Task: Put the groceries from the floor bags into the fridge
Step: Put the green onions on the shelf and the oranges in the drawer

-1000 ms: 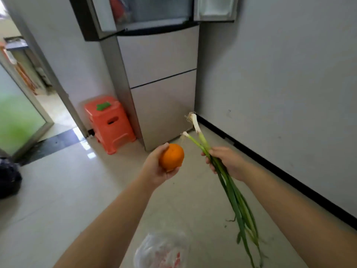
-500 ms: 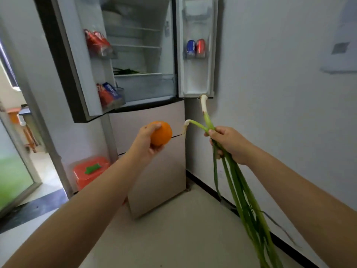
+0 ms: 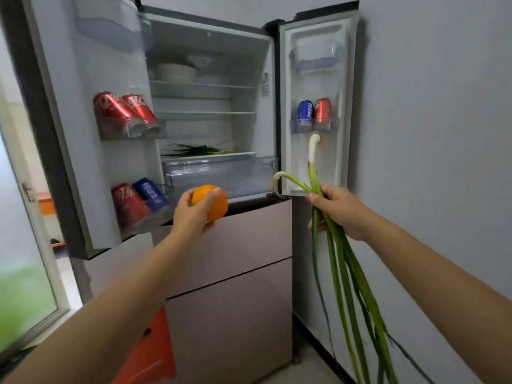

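The fridge point(image 3: 210, 106) fills more of the view than half a second ago, both upper doors swung wide. Cola cans point(image 3: 124, 112) lie in the left door's racks, more below. The left hand point(image 3: 191, 214), lifted nearer the open compartment than before, cups the orange point(image 3: 214, 202) with curled fingers, just in front of the crisper drawer point(image 3: 216, 173). Greens already lie on the shelf above it. The right hand point(image 3: 340, 212), also raised, grips the spring onions point(image 3: 340, 261), white bulbs up by the right door, leaves trailing down.
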Available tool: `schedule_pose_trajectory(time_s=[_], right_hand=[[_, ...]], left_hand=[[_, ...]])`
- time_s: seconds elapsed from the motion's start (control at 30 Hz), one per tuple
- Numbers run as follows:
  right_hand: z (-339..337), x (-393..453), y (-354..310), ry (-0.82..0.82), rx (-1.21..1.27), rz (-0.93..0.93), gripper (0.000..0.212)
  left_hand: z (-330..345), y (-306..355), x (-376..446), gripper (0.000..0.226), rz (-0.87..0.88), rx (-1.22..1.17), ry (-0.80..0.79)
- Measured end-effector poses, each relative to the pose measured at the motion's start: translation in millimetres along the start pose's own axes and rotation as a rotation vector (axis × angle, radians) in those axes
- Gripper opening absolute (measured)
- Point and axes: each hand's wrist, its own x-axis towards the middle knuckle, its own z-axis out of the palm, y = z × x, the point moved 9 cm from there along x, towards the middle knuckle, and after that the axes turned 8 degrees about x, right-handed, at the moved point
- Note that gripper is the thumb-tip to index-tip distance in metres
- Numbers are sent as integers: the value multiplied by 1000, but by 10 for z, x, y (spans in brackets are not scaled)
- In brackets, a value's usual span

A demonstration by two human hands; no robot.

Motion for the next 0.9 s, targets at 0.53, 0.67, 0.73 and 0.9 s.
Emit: schedule_pose_trajectory(time_s=[0.53,0.67,0.73,0.9], right_hand=[[59,3840,-2,-99,200,-167,25],[439,4724,-141,-118,680,-105,30],[637,5152,-129,-104,895,-51,29],[1111,6081,25,-25,1191,61,32]], left_hand=[[574,118,2647,43,199,317,272],[516,186,3234,40,245,367,318],[505,282,3544,36,297,383,319],[508,407,4406,37,319,420,256]])
